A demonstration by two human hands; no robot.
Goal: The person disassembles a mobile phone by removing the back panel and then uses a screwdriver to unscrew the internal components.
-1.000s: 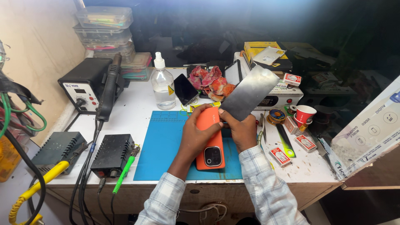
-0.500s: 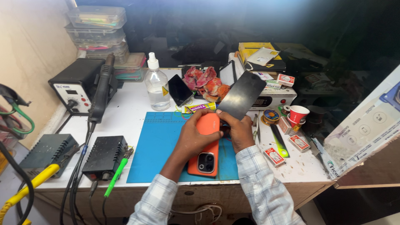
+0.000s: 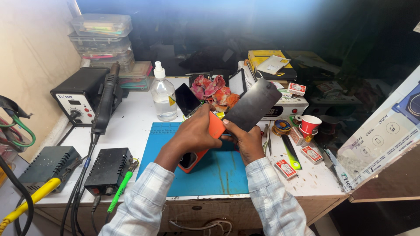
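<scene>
My left hand [image 3: 196, 133] grips an orange phone [image 3: 215, 125], tilted with its camera end low above the blue work mat [image 3: 218, 175]. My right hand [image 3: 246, 140] holds a dark rectangular screen panel [image 3: 253, 105] by its lower end, angled up to the right, meeting the phone's upper edge. Both hands hover over the mat near the middle of the white bench [image 3: 131, 126].
A clear liquid bottle [image 3: 163, 94], a second dark phone [image 3: 187, 99] and a red cloth [image 3: 214, 89] lie behind the hands. A soldering station [image 3: 78, 98] and black boxes [image 3: 108, 168] stand left. A red cup [image 3: 309, 125], small cartons [image 3: 285, 167] and a big box [image 3: 380, 140] crowd the right.
The orange phone has tilted and lifted off the mat, its camera end now lower left. The panel stays raised in my right hand, now closer to the phone's top edge.
</scene>
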